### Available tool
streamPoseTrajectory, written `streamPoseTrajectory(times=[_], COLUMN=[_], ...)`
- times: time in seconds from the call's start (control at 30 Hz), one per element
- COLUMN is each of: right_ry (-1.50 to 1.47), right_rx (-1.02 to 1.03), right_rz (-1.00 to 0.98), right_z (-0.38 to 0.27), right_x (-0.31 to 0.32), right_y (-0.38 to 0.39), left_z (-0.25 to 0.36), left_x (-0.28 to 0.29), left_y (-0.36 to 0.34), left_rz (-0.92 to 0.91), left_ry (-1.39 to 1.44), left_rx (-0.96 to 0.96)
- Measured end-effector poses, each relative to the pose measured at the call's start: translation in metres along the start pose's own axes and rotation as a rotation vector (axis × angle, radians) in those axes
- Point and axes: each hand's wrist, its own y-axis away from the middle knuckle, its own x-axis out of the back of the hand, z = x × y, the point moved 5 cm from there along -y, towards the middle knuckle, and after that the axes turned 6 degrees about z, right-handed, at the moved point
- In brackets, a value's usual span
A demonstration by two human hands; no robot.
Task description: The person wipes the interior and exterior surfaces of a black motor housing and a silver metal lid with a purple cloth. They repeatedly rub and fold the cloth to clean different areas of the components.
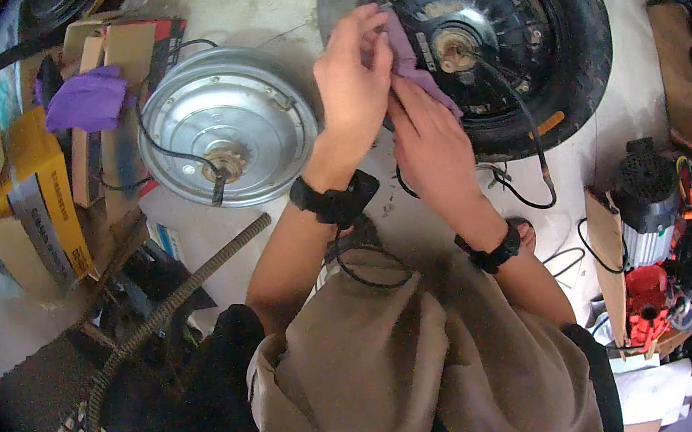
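Observation:
A folded purple cloth [402, 42] is between my hands and the near left side of a black-tyred hub motor wheel [578, 89]. My left hand [350, 84] has its fingers curled, with thumb and fingertips closed at the cloth's upper part. Just below, my right hand [432, 139] has its fingers together along the lower part of the cloth; its fingertips partly cover it. The wheel lies flat on the floor, its black cover facing up and a cable running from its axle. Left of my hands lies a bare silver hub motor [167, 121] with a black cable.
At left are open cardboard boxes, a yellow box [44, 181] and another purple cloth [90, 101]. A ribbed flexible tube [220, 259] curves along the lower left. To the right sit a black-and-silver motor [647, 194], a red tool part [647, 299] and tangled cables.

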Motion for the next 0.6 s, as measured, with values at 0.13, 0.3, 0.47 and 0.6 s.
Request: streamPoseTrajectory(times=[0.13, 0.3, 0.47, 0.6], right_ry=[0.045, 0.094, 0.155, 0.249], right_rx=[0.027, 0.081, 0.002, 0.231], right_rz=[0.022, 0.064, -0.029, 0.005], right_z=[0.003, 0.013, 0.007, -0.03], right_x=[0.007, 0.013, 0.022, 0.084], right_y=[0.015, 0.025, 0.033, 0.04], left_z=[-0.002, -0.009, 0.016, 0.057], left_x=[0.008, 0.016, 0.032, 0.07], left_y=[-0.001, 0.026, 0.051, 0.036], left_rz=[-0.016, -0.194, -0.204, -0.174], left_ry=[0.057, 0.001, 0.183, 0.34], left_rx=[-0.013, 0.124, 0.042, -0.163])
